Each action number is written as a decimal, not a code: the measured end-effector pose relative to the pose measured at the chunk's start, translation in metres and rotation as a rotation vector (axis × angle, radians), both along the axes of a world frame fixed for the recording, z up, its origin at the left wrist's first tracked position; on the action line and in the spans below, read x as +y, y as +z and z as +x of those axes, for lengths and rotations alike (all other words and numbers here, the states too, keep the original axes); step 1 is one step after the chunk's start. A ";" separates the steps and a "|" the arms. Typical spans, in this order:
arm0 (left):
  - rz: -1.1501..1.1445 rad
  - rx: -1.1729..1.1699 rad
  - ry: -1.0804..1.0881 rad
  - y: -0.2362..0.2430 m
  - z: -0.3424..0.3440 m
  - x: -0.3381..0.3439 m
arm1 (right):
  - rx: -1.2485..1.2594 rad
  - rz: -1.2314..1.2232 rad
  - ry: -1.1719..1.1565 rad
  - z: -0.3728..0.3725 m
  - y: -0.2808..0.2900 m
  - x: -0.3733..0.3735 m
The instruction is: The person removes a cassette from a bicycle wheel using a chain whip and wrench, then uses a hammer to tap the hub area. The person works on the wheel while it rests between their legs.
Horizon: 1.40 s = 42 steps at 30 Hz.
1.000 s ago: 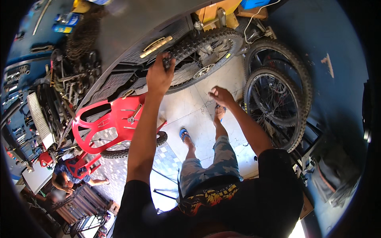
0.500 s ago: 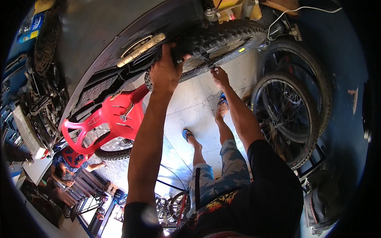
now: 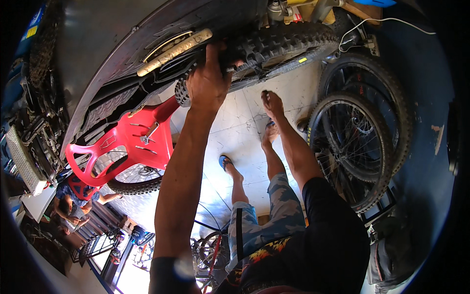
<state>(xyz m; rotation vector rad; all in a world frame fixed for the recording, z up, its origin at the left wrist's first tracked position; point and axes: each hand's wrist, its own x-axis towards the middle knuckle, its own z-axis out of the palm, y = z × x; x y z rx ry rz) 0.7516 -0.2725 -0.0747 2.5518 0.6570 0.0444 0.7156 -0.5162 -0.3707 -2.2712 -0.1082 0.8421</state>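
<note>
A bicycle wheel with a black knobby tyre is held up beside the dark bench at the top of the view. My left hand is wrapped round its left part, the thumb pointing up and the fingers partly hidden by the tyre. Below the wheel and apart from it, my right hand is closed with the fingertips pinched together. Something small and dark shows at those fingertips, too small to name.
A red plastic chair with metal tools on its seat stands at the left. Several wheels lean by the blue wall at the right. A wooden-looking handle lies on the bench. Another person sits at lower left.
My right hand has drawn away from the middle of the wheel, slightly down toward me. My left hand keeps its hold, and the wheel has tilted a little. The whole view has shifted slightly.
</note>
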 end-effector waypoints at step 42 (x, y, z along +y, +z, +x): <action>0.252 -0.163 0.754 0.227 -0.359 0.386 | -0.345 0.085 0.445 -0.019 0.439 -0.048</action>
